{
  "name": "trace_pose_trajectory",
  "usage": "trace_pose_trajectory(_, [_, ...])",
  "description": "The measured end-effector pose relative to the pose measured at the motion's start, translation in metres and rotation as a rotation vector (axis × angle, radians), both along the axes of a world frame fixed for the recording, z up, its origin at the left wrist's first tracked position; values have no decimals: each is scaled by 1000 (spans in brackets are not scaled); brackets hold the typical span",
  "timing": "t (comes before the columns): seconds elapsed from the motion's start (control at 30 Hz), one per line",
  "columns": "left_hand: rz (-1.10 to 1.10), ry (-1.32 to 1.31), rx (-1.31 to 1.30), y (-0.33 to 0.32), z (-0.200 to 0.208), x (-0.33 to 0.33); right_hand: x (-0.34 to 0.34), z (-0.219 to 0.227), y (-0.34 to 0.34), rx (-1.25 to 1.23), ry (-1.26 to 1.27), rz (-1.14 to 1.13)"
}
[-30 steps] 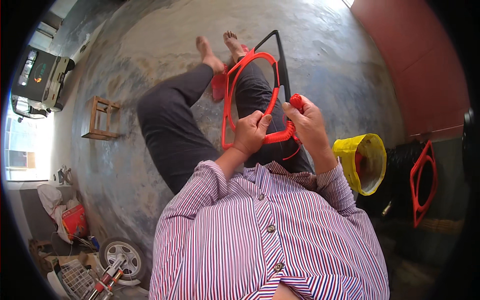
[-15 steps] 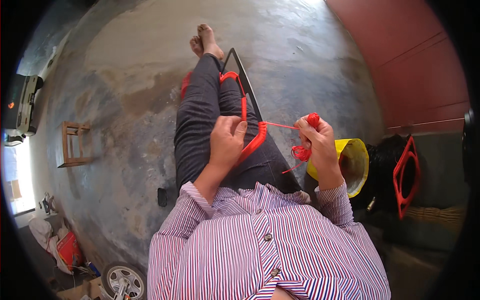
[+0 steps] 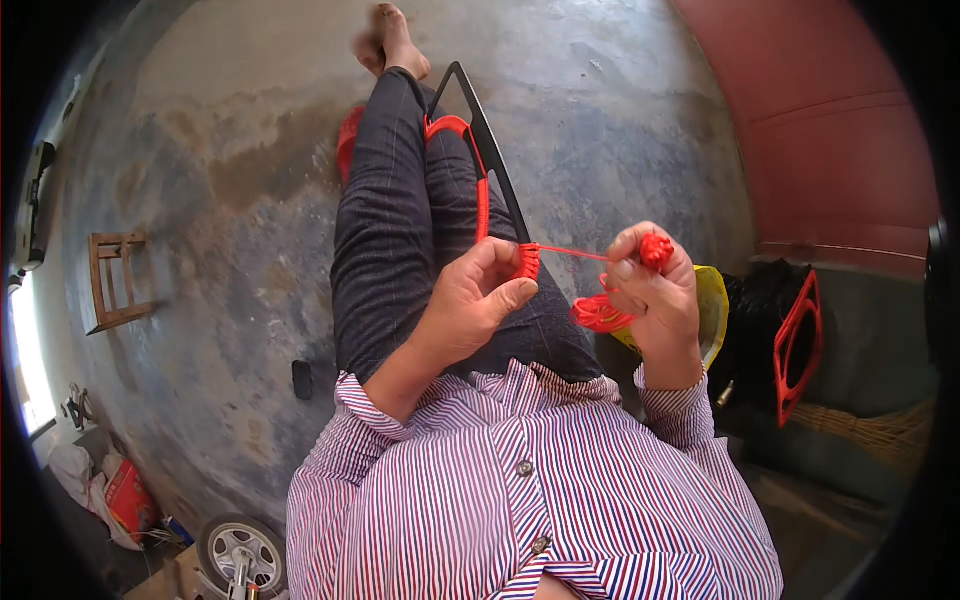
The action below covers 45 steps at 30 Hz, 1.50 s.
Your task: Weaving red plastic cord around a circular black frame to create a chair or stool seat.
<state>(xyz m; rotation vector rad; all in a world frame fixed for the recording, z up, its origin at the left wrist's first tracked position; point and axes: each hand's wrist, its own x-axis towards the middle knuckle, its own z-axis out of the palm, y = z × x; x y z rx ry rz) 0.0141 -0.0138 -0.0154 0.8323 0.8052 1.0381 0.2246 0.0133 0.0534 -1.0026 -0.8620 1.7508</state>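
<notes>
Across my lap lies a black frame with straight bars (image 3: 492,150), and a curved part wrapped in red cord (image 3: 482,205) runs beside it. My left hand (image 3: 465,305) is closed around the wrapped part, thumb and fingers at the last coils (image 3: 528,262). A single strand of red cord (image 3: 575,251) runs taut from these coils to my right hand (image 3: 665,305). My right hand is closed on the cord, with a tight red knot of it (image 3: 655,250) at the fingers and a loose looped bundle (image 3: 600,314) hanging beneath. My left palm is hidden.
A yellow bucket (image 3: 714,305) stands behind my right hand, beside black plastic and a red frame with an oval opening (image 3: 783,350). A small wooden stool (image 3: 97,285) and a flat black object (image 3: 302,380) are on the floor to the left. A wheel (image 3: 208,550) is lower left.
My left hand has moved right along the wrapped part, up to the last coils. My right hand is slightly farther right and turned, with the cord still taut. The view has shifted a little.
</notes>
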Motion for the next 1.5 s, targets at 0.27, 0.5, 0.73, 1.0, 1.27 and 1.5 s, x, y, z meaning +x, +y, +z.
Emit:
trace_pose_trajectory(0.27, [49, 24, 3, -11, -10, -3, -1, -1, -47, 10, -110, 107])
trace_pose_trajectory(0.5, [-140, 46, -83, -16, -23, -5, 28, -54, -54, -381, 24, 45])
trace_pose_trajectory(0.73, [-70, -70, -217, -6, -9, -8, 27, -64, -33, -414, 42, 130])
trace_pose_trajectory(1.0, [-131, -160, -272, -2, -14, -14, 24, -79, -21, -463, -144, 79])
trace_pose_trajectory(1.27, [147, 80, -151, -6, -1, -27, 5, -58, 5, -23, -212, 12])
trace_pose_trajectory(1.5, [140, 685, 634, 3, 65, -18, -53, 1, 6, 522, -380, 71])
